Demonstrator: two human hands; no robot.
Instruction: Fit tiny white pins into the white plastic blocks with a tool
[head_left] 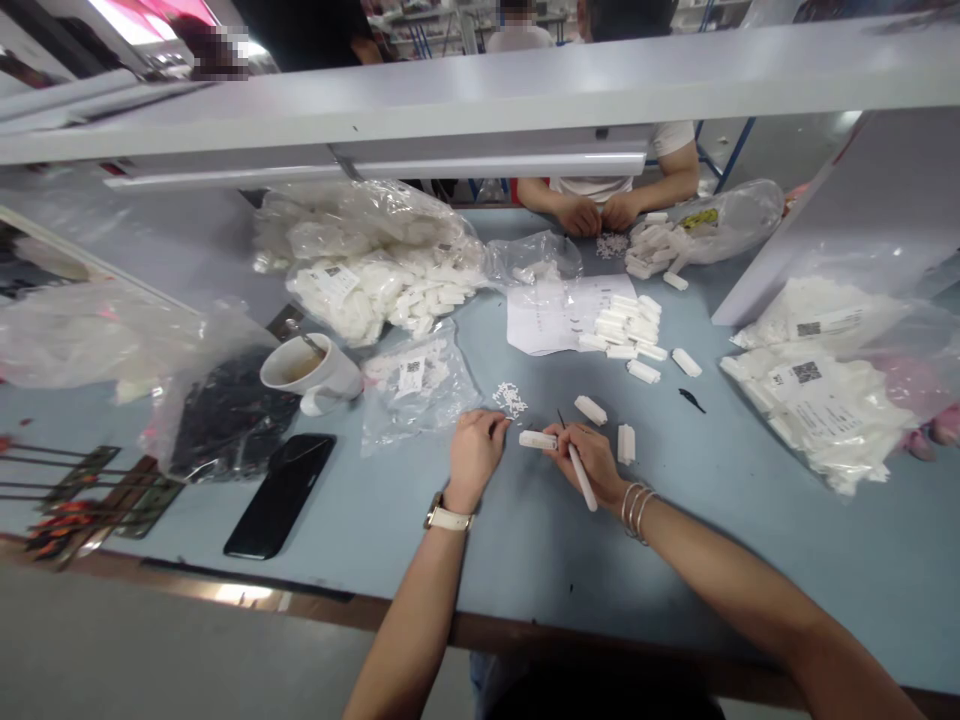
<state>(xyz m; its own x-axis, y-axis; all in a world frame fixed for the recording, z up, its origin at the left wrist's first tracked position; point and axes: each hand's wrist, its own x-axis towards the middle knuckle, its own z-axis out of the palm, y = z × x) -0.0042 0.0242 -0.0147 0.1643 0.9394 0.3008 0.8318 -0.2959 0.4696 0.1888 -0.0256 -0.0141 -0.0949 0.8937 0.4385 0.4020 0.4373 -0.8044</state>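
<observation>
A slim white block point(537, 440) sits above the blue surface point(525, 560), gripped at one end by the right hand point(585, 460), which also holds a white-handled tool point(582, 478), its dark tip pointing away from the person. The left hand point(477, 450) is curled near the block's free end, beside a heap of tiny white pieces point(510, 400); whether its fingertips pinch one cannot be told. Two loose blocks point(591, 410) lie close by the right hand, with a larger block pile point(624, 325) beyond, partly on a paper sheet point(538, 320). Open surface runs between the forearms to the near edge, and from the right hand across to a bulging bag point(817, 400). Leftward, a mug point(330, 380) and a black phone point(279, 497) bound the room, the phone's lower end near that edge.
</observation>
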